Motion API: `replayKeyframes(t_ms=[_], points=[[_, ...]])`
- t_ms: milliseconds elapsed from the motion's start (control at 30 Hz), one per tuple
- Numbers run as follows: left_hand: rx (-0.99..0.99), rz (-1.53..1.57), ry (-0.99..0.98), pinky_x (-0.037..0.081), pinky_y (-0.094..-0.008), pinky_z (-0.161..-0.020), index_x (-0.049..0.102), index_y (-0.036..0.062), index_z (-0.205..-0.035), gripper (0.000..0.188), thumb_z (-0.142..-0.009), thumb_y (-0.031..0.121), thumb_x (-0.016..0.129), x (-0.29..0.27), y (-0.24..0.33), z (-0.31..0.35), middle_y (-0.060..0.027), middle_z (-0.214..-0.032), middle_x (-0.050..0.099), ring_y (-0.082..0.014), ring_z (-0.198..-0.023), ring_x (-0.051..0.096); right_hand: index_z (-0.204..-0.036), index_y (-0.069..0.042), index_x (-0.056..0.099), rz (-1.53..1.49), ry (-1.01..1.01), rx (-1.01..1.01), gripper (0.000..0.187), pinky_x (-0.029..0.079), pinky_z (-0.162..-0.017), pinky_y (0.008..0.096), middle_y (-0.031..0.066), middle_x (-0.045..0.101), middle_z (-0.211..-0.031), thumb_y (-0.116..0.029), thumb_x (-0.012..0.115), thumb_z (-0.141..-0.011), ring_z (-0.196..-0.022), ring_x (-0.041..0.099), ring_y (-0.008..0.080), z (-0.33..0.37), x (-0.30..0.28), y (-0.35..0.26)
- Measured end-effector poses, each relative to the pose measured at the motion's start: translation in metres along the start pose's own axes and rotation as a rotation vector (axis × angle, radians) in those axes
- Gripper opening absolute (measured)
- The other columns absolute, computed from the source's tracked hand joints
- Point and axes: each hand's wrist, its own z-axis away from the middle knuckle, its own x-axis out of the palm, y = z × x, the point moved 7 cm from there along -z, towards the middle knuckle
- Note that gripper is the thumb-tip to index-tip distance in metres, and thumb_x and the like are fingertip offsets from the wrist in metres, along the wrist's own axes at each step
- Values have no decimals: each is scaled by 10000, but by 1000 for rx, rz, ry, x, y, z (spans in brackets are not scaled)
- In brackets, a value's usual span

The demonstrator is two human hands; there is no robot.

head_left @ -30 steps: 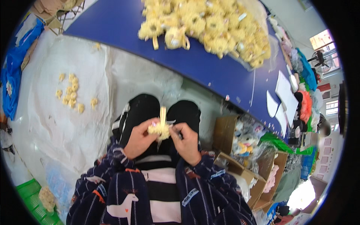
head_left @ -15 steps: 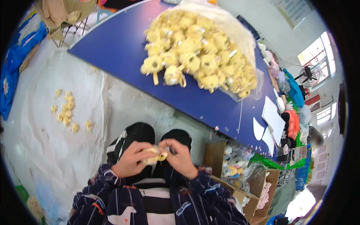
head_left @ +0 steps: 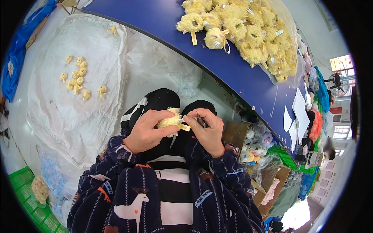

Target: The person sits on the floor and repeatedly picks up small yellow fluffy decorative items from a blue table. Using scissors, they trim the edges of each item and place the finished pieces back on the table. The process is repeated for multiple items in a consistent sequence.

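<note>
Above my lap, my left hand (head_left: 149,130) is closed around a small fluffy yellow plush piece (head_left: 169,121). A yellow ribbon loop (head_left: 184,127) sticks out of the plush toward the right. My right hand (head_left: 206,130) is closed too, thumb and forefinger pinched beside a small white tag (head_left: 181,120) on the plush. A small dark tool (head_left: 201,121) lies within the right fingers, mostly hidden, so its kind is unclear. On the blue table (head_left: 233,75) ahead, a big heap of similar yellow plush pieces (head_left: 254,35) rests on clear plastic.
Several yellow plush pieces (head_left: 79,73) lie on a white sheet (head_left: 50,112) on the floor at left. A green crate (head_left: 25,190) stands at lower left. Cardboard boxes (head_left: 235,134) with plush toys sit under the table's right side. White paper pieces (head_left: 299,110) lie on the table.
The view has tipped down, so heap and table sit higher in the picture. My hands have turned the plush piece; its fluffy side and ribbon loop now show more plainly.
</note>
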Motion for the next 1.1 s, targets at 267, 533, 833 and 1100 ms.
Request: replayKeyframes(t_ms=[267,533,833,1100], points=[[-452,-385,248,415,-402,-929,575,52,-1172,507,-687,-84,621,-85,-64,31,-223,-1313,418,-364,-1094,509,-933,2,618,243,217,-166,186,406,-556,190,16,599,-713,-51,707,-779,-612,492,42,-42,-39,-20],[-474,-238,248,433,-361,-898,554,11,-1102,377,-734,-4,635,-67,-50,13,-177,-1272,478,-321,-1103,518,-1078,-81,561,751,335,-284,365,492,-605,288,92,611,-855,-112,708,-745,-703,622,218,-128,-50,-17],[-753,892,-41,461,-278,-853,478,3,-1231,388,-852,32,559,11,-40,-8,-109,-1213,530,-173,-989,579,-871,41,598,237,219,-192,64,414,-604,213,34,590,-785,5,616,-822,-688,519,72,-62,-56,-37],[-714,1590,132,455,-309,-922,381,38,-1292,475,-854,-14,556,57,-16,8,-77,-1243,485,-146,-1086,521,-938,32,604,-39,49,67,124,427,-571,217,38,602,-804,-8,630,-824,-668,537,88,21,-15,15]])
